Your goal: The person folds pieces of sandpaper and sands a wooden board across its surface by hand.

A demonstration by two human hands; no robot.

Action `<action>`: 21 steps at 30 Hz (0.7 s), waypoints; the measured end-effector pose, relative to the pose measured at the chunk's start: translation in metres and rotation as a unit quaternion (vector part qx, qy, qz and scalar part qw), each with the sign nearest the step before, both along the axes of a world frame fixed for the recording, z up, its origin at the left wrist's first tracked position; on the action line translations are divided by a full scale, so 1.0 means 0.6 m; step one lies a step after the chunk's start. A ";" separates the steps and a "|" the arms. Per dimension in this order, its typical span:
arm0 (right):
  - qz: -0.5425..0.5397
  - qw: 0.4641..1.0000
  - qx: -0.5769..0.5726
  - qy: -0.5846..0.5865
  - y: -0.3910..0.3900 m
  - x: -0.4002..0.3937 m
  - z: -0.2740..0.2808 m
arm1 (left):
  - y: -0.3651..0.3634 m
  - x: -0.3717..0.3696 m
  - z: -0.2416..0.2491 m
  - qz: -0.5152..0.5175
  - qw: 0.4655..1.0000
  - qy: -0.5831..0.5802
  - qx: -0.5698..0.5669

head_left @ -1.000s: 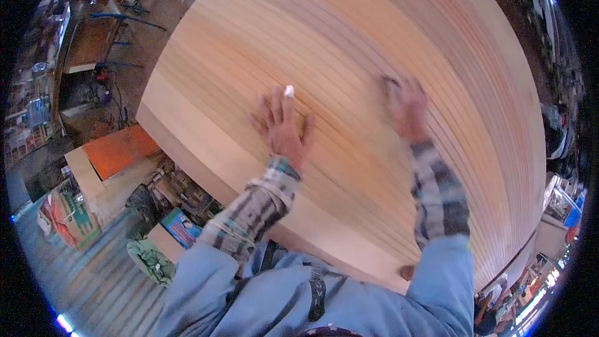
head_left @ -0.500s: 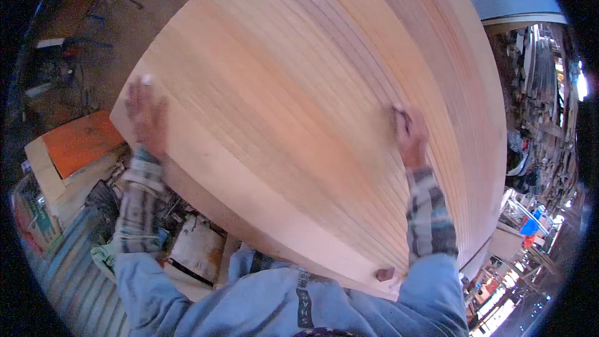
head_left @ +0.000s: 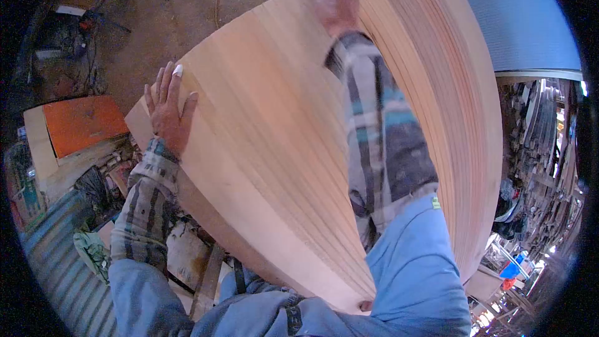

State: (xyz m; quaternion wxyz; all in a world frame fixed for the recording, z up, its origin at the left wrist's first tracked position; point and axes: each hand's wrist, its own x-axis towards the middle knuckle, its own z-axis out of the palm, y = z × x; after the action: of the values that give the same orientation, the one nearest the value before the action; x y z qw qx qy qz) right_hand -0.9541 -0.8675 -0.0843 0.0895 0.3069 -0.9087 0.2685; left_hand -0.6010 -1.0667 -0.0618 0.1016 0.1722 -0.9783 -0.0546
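Note:
A large wooden panel (head_left: 262,143) of light, orange and reddish strips fills the middle of the view. My left hand (head_left: 168,107) lies flat near its left edge, fingers spread, with something white round one fingertip. Near the panel's far edge, my right hand (head_left: 337,6) is curled with its fingers pressed together over a small dark object, too blurred to name. A small reddish-brown piece (head_left: 365,306) shows at the panel's near end, close to my body.
An orange sheet (head_left: 84,125) lies at the left above corrugated metal (head_left: 68,274). Beside the metal is a green cloth (head_left: 92,253). A blue ribbed sheet (head_left: 521,22) stands at the upper right, above stacked wood strips (head_left: 536,143). Brown ground (head_left: 187,0) lies beyond the panel.
My right hand has moved far forward and left across the panel, to its far edge. My left hand remains on the left edge, now seen slightly farther right. The camera view has shifted.

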 end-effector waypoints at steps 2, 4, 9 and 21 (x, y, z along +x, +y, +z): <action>-0.003 1.000 0.004 -0.030 0.090 0.081 0.040 | 0.000 0.001 -0.006 -0.002 1.000 -0.002 0.009; -0.044 0.998 0.013 -0.047 0.238 0.170 0.034 | 0.004 -0.001 0.000 0.000 1.000 -0.009 0.014; -0.134 0.981 0.065 -0.124 0.414 0.299 0.070 | 0.000 0.000 0.003 -0.005 1.000 -0.026 0.016; -0.004 0.993 0.002 0.118 -0.006 0.035 0.008 | -0.006 0.000 0.019 -0.006 0.999 -0.024 0.043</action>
State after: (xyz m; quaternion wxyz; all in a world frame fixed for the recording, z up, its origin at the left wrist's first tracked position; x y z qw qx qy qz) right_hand -0.9333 -0.8708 -0.0796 0.1969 0.3335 -0.8933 0.2283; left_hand -0.6012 -1.0702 -0.0504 0.0707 0.1722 -0.9781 -0.0933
